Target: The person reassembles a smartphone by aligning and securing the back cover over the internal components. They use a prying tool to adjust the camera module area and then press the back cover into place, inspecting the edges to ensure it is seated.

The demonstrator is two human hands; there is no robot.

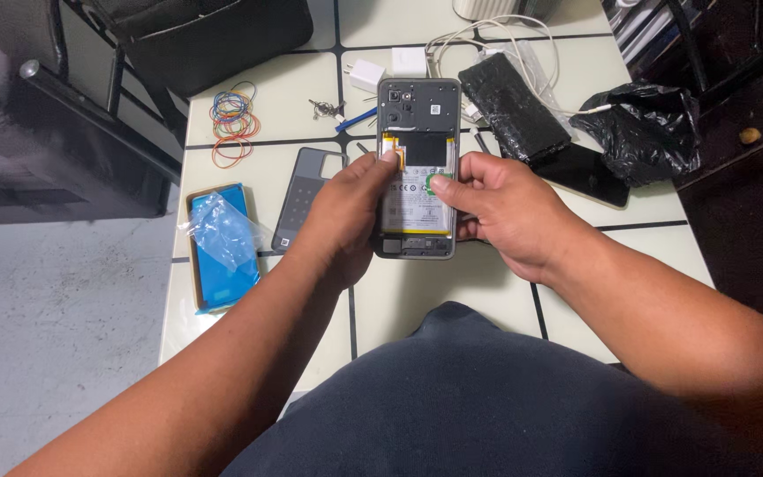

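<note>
**Opened phone held over the bench**

I see the left hand (346, 208) gripping the backless phone (417, 168) by its edge, thumb on the battery (412, 208). The right hand (496, 208) fingers pinch a small green tab (440, 183), probably adhesive. It looks light, stiff and fragile, so I judge the frame edges safest.

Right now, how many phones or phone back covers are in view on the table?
3. An opened phone with its battery exposed is held in both hands at centre. A detached back cover lies left of it. A dark phone lies to the right, partly hidden.
</note>
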